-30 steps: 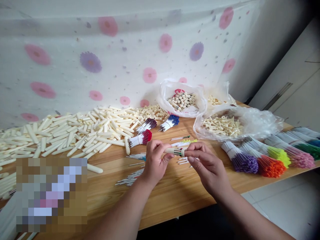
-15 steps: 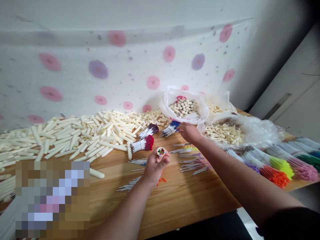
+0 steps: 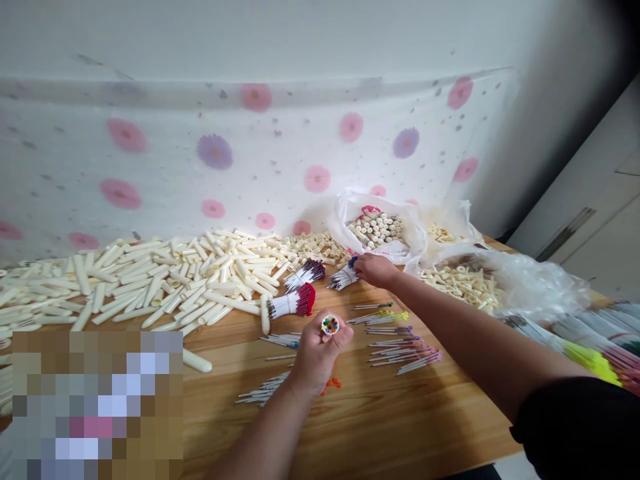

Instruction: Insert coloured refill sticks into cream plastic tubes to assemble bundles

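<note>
Head view, taken as a clock face with twelve at the top: a flowered sheet (image 3: 170,193) hangs from nine round to two, and a wooden surface (image 3: 390,427) spreads below it. At three stands a pale cabinet (image 3: 590,207). A broad heap (image 3: 190,280) of ivory tubes lies at nine. Toward three, on the surface, sit three bags: a clear one (image 3: 550,287) holding ivory parts, a white one (image 3: 345,213) full of tubes, and another (image 3: 459,217) behind them with small ivory pieces. Outer bundles (image 3: 595,360) of refills, yellow and pink tips showing, lie toward four, beyond the right forearm. The left hand (image 3: 319,357) is at six, its fingers wrapped round one tube (image 3: 330,325). From that hand, the right hand (image 3: 377,270) is at one o'clock, fingers bent over the tips of a blue bundle (image 3: 343,276); whether they pinch a refill I cannot tell. At seven lie a maroon bundle (image 3: 305,273) and, nearer, a red bundle (image 3: 293,301). The held tube is raised above the surface, its end facing the camera with coloured tips inside. Loose refills (image 3: 400,347) lie between four and five, others at seven; orange tips (image 3: 333,383) show at six, just beside the left wrist.
</note>
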The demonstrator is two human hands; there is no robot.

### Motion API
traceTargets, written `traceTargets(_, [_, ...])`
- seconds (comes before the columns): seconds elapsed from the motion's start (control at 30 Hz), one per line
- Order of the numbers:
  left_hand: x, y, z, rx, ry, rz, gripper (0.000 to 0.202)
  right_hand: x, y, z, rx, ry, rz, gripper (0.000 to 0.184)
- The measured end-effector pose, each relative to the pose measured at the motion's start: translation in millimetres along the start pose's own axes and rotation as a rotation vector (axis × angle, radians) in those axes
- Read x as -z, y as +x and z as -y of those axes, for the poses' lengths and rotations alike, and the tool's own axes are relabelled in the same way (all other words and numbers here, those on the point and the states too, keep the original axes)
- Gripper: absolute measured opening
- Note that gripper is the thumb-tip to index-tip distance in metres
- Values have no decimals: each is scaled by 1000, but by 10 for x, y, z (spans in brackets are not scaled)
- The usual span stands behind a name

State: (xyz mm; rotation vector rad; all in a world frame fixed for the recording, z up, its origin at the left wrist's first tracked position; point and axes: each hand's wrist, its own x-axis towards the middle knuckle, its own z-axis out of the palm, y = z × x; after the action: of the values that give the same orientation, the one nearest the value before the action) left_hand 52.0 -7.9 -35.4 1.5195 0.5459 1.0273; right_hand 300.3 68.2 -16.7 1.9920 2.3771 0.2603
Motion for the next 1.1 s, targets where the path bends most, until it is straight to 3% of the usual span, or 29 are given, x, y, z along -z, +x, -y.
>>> traceTargets(0.37, [-26,-10,-89,41,33,34,25,105,-19,-30,191,-112,141,35])
traceTargets(0.73, [7,19,3,28,39,14,26,230,-259,27,73,-175,238,56])
traceTargets(0.97, [33,41,-21,20,157,-64,23,666,-617,63,18,-100,81,34])
traceTargets(1.1, [19,48,-86,-14,221,-113,21,910,-1022,258,187,197,-66,32])
